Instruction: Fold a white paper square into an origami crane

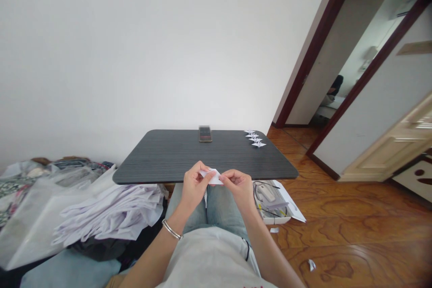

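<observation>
Folded white paper (213, 176) pinched between left hand (193, 185), right hand (239, 185).

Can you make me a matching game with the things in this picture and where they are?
Things:
1. small white paper piece
2. phone
3. row of folded white paper figures
4. silver bracelet

Places:
A. at the far right corner of the dark table
B. on the wrist of the left hand
C. pinched between the left hand and the right hand
D. at the middle of the table's far edge

Pairs: 1-C, 2-D, 3-A, 4-B
</observation>
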Demonstrator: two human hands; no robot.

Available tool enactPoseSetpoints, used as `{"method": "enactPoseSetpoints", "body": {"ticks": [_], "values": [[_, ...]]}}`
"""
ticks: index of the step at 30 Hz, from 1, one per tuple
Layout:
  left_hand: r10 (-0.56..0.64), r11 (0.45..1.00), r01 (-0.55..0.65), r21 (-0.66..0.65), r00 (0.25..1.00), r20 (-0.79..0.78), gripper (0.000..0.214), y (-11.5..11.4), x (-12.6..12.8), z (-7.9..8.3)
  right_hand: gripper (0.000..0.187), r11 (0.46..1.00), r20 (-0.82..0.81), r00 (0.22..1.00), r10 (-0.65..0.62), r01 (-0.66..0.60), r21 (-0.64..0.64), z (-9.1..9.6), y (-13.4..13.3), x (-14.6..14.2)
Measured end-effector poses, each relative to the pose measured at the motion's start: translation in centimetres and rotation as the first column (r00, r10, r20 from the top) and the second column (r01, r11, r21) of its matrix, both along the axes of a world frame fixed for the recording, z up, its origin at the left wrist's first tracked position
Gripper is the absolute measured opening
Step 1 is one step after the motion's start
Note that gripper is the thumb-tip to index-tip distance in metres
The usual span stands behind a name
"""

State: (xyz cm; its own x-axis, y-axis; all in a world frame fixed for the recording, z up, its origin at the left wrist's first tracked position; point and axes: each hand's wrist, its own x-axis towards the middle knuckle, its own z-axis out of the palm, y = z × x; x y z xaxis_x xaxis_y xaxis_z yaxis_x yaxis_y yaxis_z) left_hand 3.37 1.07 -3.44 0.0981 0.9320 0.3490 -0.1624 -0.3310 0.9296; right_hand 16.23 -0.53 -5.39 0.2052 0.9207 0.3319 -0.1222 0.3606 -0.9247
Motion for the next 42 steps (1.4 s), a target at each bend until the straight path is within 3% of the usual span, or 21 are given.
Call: {"method": "enactPoseSetpoints", "body": {"ticks": [7, 15, 21, 30, 35, 42], "values": [[0.031, 1.0, -0.031, 0.002, 0.999, 0.021, 0.018, 0.2, 0.0, -0.6, 0.017, 0.997, -0.099, 0.995, 0.023, -0.03, -0.072, -0.2, 0.2, 0.0], [-0.023, 0.999, 0.026, -0.039, 0.997, 0.071, 0.033, 0.4, -0.4, -0.4, 0.02, 0.997, -0.094, 0.995, 0.04, -0.046, -0.061, -0.5, 0.5, 0.2], [-0.073, 0.997, 0.073, -0.003, 0.997, 0.009, 0.031, 0.4, -0.6, -0.4, 0.023, 0.979, -0.068, 0.985, 0.161, -0.168, -0.112, -0.4, 0.4, 0.2], [-0.062, 0.997, 0.062, -0.042, 0.998, 0.001, 0.035, 0.9, -0.5, -1.0, 0.022, 0.987, 0.014, 0.996, 0.09, -0.087, -0.134, -0.6, 0.4, 0.1], [-0.104, 0.984, 0.1, -0.147, 0.994, -0.018, 0.045, 1.0, -0.6, -0.8, 0.021, 0.994, 0.021, 1.0, 0.002, 0.001, -0.106, -0.7, 0.5, 0.1], [-0.13, 0.971, 0.118, -0.208, 0.99, -0.047, 0.046, 0.9, -0.6, -0.4, 0.02, 0.983, 0.046, 0.992, 0.121, -0.113, -0.146, -0.5, 0.4, 0.1]]}}
